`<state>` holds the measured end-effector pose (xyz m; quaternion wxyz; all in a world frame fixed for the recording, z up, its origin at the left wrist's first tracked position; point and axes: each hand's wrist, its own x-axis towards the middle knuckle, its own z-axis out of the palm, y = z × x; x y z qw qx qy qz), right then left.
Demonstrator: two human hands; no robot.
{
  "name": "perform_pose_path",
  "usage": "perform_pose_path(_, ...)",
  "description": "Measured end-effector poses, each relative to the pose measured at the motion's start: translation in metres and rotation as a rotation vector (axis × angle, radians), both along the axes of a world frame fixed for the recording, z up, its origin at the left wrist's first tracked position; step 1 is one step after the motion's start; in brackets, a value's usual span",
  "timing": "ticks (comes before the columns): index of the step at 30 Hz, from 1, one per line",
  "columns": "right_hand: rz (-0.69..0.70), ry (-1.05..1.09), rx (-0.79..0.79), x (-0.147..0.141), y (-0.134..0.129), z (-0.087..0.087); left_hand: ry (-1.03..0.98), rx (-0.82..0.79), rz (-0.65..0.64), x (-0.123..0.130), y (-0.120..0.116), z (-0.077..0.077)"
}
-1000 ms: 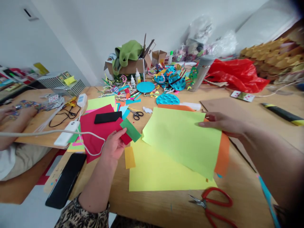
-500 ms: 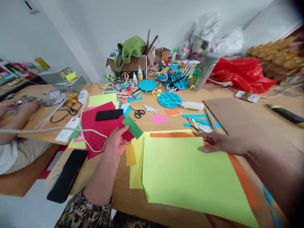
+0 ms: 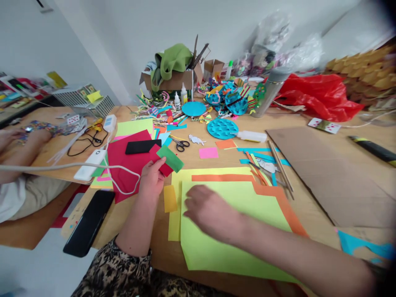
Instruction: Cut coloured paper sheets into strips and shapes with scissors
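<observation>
Pinched in my left hand (image 3: 153, 175) are a green paper piece (image 3: 170, 159) and a red paper piece (image 3: 167, 170) beneath it. My right hand (image 3: 206, 210) hovers over or rests on a large lime-green sheet (image 3: 244, 258); its fingers are curled and blurred, so I cannot tell whether they hold anything. Under the lime sheet, orange paper (image 3: 286, 202) and a yellow sheet (image 3: 175, 227) stick out. A small yellow-orange rectangle (image 3: 170, 199) lies at the left edge of the yellow sheet.
Black-handled scissors (image 3: 181, 144), a blue paper disc (image 3: 222, 128) and a glue bottle (image 3: 253, 136) lie behind the sheets. Cardboard (image 3: 321, 177) is at right, a phone (image 3: 89, 222) at left. A white cable (image 3: 123, 168) crosses red paper (image 3: 123, 165). Another person's arms (image 3: 27, 150) are far left.
My right hand has left the lime sheet's far right corner and moved left across it. The sheet has shifted slightly left, baring more orange paper. My left hand keeps the papers, now turned slightly.
</observation>
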<state>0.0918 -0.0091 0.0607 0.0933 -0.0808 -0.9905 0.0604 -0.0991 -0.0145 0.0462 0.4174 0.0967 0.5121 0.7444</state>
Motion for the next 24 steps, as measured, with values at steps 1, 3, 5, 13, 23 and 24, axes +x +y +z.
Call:
perform_pose_path(1,0.094,-0.013,0.015,-0.017,-0.013,-0.005,0.017,0.012,0.024,0.000,0.001,-0.002)
perform_pose_path(3,0.154,-0.064,0.045,-0.044,-0.032,-0.014,0.046,0.026,0.057,-0.002,0.002,-0.006)
perform_pose_path(5,0.145,-0.158,0.065,-0.062,-0.043,-0.021,0.064,0.029,0.084,-0.003,0.002,-0.011)
perform_pose_path(13,0.097,-0.127,0.182,-0.077,-0.054,-0.039,0.101,-0.003,0.073,-0.003,0.002,-0.022)
perform_pose_path(23,-0.413,0.304,-0.527,-0.026,0.012,0.011,0.041,-0.050,0.065,-0.002,0.007,-0.034)
perform_pose_path(24,-0.512,0.395,-0.735,-0.023,0.022,0.014,0.026,-0.057,0.058,0.000,0.007,-0.035)
